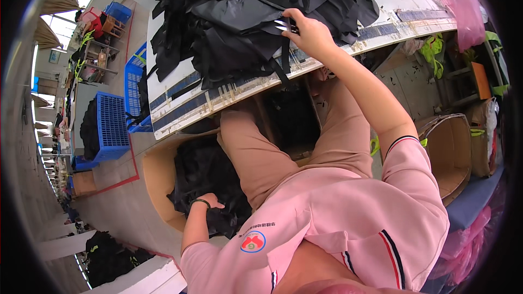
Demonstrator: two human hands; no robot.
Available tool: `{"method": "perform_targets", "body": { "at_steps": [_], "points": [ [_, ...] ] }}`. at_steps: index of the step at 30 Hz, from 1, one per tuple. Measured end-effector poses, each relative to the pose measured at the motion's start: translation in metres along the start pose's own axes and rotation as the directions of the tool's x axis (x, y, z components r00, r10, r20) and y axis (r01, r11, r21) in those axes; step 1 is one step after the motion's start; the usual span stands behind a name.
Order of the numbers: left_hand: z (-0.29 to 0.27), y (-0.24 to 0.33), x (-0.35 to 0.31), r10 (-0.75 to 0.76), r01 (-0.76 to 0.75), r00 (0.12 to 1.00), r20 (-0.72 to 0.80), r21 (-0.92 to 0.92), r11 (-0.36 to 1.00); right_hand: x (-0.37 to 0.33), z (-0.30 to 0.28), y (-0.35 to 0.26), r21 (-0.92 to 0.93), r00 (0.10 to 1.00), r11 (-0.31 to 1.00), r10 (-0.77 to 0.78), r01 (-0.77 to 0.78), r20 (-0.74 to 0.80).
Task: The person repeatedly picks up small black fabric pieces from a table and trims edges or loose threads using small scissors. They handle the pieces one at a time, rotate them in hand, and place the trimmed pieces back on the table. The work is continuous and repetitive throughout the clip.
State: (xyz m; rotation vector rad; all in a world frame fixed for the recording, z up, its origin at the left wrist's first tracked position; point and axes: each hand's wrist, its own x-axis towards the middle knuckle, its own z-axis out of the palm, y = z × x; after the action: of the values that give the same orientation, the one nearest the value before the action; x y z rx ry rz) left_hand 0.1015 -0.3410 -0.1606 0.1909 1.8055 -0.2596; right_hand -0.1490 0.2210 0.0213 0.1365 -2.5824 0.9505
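Note:
A large heap of black fabric pieces (234,16) covers much of the white worktable (403,0). At the heap's right front side, my right hand (310,35) is closed around a small pair of thread snips (281,25), its bright blades pointing left. Down at my left side, my left hand (213,201), with a dark band at the wrist, rests over black fabric (204,169) inside a cardboard box (155,177). Its thumb is stretched out; the other fingers are partly hidden, and I see nothing gripped in them.
Patched tape runs along the table's near edge. Blue plastic crates (113,125) stand on the floor to the left. Another open cardboard box (449,155) is at my right. Pink plastic sheeting (468,22) hangs at the table's right end. More black material lies under the table between my legs.

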Motion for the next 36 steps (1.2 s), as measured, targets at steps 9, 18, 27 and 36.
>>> {"method": "perform_targets", "body": {
  "at_steps": [9,18,27,36],
  "points": [
    [-0.168,0.122,-0.084,0.086,-0.758,0.503,-0.860,-0.392,0.522,0.013,0.021,-0.025,-0.030,0.971,0.978,-0.211,0.209,-0.116],
    [-0.293,0.234,-0.123,0.111,-0.634,0.358,-0.927,-0.329,-0.700,-0.147,-0.004,-0.081,0.475,0.908,0.860,-0.335,0.185,0.252],
    [-0.236,0.240,-0.166,0.118,-0.984,0.142,-0.983,-0.153,-0.092,-0.175,-0.032,-0.076,0.707,0.882,0.707,-0.325,-0.014,0.342],
    [-0.220,0.218,-0.222,0.246,-0.889,-0.033,-0.969,0.141,0.436,-0.146,-0.038,-0.125,0.613,0.917,0.785,-0.309,0.096,0.252]
  ]
}}
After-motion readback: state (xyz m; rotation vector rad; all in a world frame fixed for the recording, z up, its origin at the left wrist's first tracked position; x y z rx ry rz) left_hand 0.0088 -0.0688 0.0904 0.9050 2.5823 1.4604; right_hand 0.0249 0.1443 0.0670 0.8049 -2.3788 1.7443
